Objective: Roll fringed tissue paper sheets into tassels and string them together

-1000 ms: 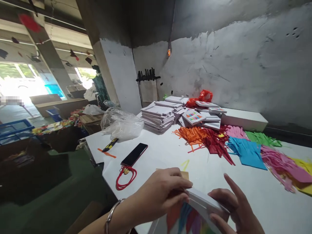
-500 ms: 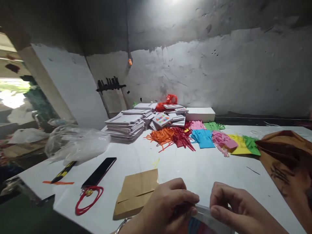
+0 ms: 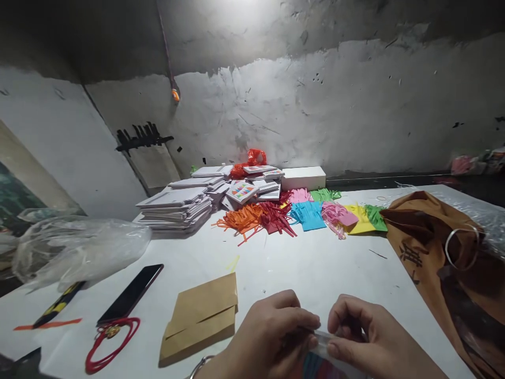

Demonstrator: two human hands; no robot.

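Observation:
At the bottom edge, both hands are on a clear plastic bag (image 3: 322, 342) with blue and reddish contents showing through it. My left hand (image 3: 272, 334) pinches the bag's top edge between thumb and fingers. Just to the right, my right hand (image 3: 366, 334) grips the same edge with thumb and curled forefinger. The lower part of the bag is cut off by the frame. Left of my left hand lies a folded brown cardboard piece (image 3: 201, 313), flat on the white table (image 3: 300, 268).
Fringed bundles of coloured strips, including orange (image 3: 242, 217) and blue (image 3: 307, 216), lie behind the hands. Stacked white boxes (image 3: 175, 208) stand farther back. A phone (image 3: 132, 292), box cutter (image 3: 59, 304) and plastic bag (image 3: 87, 247) lie left; a brown bag (image 3: 426, 237) right.
The view has turned to the right, so the table items sit farther left. My right hand has moved slightly closer to my left along the bag's edge.

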